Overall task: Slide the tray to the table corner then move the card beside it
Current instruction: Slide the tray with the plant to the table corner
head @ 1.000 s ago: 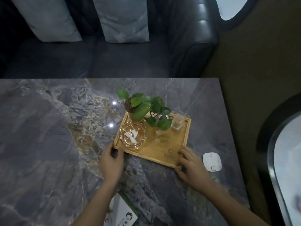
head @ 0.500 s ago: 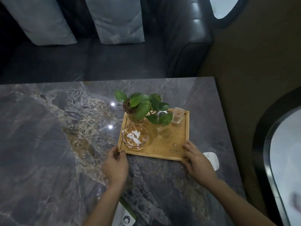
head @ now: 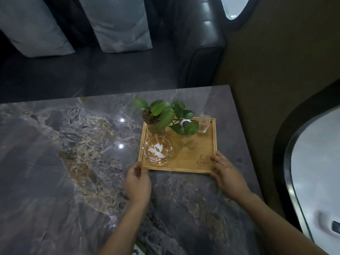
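Note:
A bamboo tray (head: pixel 195 153) lies on the grey marble table (head: pixel 55 181), near the table's right edge and a little short of its far right corner. My left hand (head: pixel 137 183) pinches the tray's near left corner. My right hand (head: pixel 228 173) grips the near right corner, fingers over the rim. On the tray stand a potted green plant (head: pixel 161 115), a glass ashtray (head: pixel 158 150) and a small clear glass (head: pixel 204 124). Only a sliver of the white and green card (head: pixel 137 251) shows, at the bottom edge between my forearms.
A dark sofa (head: pixel 110 70) with two grey cushions (head: pixel 117 23) runs along the table's far side. To the right, across a brown floor gap, is a round white table with a dark rim (head: pixel 283 144). The marble left of the tray is bare.
Both hands have slid the tray away from me and to the right, and squared it to the table's edge. The small white object beside my right hand is no longer visible.

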### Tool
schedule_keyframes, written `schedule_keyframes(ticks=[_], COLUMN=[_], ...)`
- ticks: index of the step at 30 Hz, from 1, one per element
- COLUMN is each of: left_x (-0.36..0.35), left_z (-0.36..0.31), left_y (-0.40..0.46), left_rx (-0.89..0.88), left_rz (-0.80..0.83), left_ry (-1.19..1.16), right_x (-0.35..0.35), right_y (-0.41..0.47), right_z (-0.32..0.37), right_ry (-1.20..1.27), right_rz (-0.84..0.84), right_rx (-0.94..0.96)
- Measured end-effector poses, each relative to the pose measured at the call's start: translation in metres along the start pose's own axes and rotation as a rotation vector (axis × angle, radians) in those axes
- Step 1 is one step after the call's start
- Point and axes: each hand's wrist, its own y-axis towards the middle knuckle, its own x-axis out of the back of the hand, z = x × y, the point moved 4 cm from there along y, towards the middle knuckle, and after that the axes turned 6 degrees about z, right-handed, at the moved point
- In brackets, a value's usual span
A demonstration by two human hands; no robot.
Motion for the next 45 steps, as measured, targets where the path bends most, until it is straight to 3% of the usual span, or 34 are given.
schedule_keyframes(ticks=[12, 16, 19, 23, 29, 33, 45], left_x=[-0.029, -0.036, -0.041, -0.065, -0.092, -0.096, -0.096], left_z=[-0.035, -0.036, -0.028, -0.020, -0.023, -0.020, -0.018], left_y=[0.016, 0.017, 0.013, -0.002, -0.035, -0.039, -0.026], left_rx=[-0.036, -0.029, 0.082, 0.384, 0.664, 0.718, 0.747], left_rz=[0.053, 0.118, 0.099, 0.149, 0.334, 0.364, 0.437], left_ry=[-0.004, -0.109, -0.298, -0.651, -0.917, -0.970, -0.971], right_x=[0.002, 0.006, 0.025, 0.068, 0.082, 0.071, 0.067], right_y=[0.003, 0.002, 0.006, 0.040, 0.100, 0.122, 0.114], right_z=[-0.009, -0.008, -0.007, -0.022, -0.040, -0.059, -0.065], right_ry=[-0.013, 0.016, 0.166, 0.346, 0.403, 0.299, 0.202], right_rz=[-0.041, -0.022, -0.131, -0.319, -0.113, 0.006, -0.048], right_rx=[-0.030, -0.019, -0.045, -0.197, -0.279, -0.322, -0.282])
